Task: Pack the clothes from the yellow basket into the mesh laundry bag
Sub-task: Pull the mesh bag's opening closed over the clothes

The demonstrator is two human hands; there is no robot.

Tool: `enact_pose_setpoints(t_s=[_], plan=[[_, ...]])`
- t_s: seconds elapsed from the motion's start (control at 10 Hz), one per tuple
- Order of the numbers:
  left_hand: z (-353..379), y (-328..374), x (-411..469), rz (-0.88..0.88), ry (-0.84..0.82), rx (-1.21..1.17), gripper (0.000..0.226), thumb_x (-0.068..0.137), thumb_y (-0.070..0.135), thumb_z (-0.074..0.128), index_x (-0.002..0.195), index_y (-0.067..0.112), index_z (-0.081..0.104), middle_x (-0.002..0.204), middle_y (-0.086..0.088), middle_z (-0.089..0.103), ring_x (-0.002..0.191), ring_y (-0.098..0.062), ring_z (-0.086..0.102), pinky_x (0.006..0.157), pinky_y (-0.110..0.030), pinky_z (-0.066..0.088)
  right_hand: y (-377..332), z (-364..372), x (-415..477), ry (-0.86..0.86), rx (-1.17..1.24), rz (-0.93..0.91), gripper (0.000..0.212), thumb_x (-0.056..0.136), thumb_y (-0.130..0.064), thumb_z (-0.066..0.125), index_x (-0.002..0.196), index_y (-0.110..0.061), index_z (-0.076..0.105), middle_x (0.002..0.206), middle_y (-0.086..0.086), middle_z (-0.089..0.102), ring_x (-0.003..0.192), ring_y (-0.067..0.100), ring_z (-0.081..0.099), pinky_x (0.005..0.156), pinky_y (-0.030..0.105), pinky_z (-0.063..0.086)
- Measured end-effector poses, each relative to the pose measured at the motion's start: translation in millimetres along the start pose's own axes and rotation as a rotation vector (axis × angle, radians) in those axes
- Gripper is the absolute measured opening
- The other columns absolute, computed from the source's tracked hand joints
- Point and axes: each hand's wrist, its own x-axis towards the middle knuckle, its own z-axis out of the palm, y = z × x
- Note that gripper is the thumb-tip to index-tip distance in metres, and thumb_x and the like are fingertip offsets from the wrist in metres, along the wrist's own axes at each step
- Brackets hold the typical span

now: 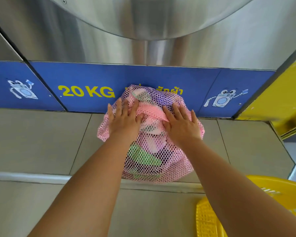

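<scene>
Bulging with green, purple and white clothes point(144, 158), pink mesh laundry bag point(178, 161).

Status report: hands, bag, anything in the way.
Left hand and right hand both flat, pressing on mesh laundry bag. Bag stuffed with clothes, on tiled floor. Yellow basket off right, nothing blocking.

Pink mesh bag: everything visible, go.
The mesh laundry bag is pink, soft open netting, stuffed and bulging; green, purple, pink and white clothes show through. It lies on the tiled surface, its far end against the blue panel. Loose mesh bunches between the left hand and right hand, which press flat on it, fingers spread. Its closure is not visible.
</scene>
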Motion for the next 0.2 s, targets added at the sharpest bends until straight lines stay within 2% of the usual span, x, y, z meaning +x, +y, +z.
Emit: enact_pose_setpoints(t_s=[0.1, 0.2], plan=[[-53.3, -3.5, -21.8, 0.003, -0.112, 0.062, 0.057, 0.101, 0.048, 0.002, 0.152, 0.029, -0.013, 0.163, -0.005, -0.009, 0.148, -0.025, -0.018, 0.116, -0.055, -0.014, -2.1, -55.6, -22.3, -0.065, 0.022, -0.020, 0.063, 0.099, -0.053, 0.020, 0.153, -0.031, -0.004, 0.163, -0.001, -0.010, 0.150, 0.020, -0.012, 0.122, 0.048, -0.005], [-100.1, -0.7, -46.1, -0.013, -0.139, 0.048, 0.057, 0.102, 0.045, 0.005, 0.153, 0.025, -0.011, 0.163, -0.008, -0.010, 0.149, -0.027, -0.017, 0.116, -0.054, -0.013, -3.7, -106.2, -46.9, -0.049, 0.060, -0.021, 0.065, 0.100, -0.047, 0.024, 0.154, -0.025, -0.004, 0.163, 0.000, -0.009, 0.150, 0.019, -0.012, 0.122, 0.044, -0.004]])
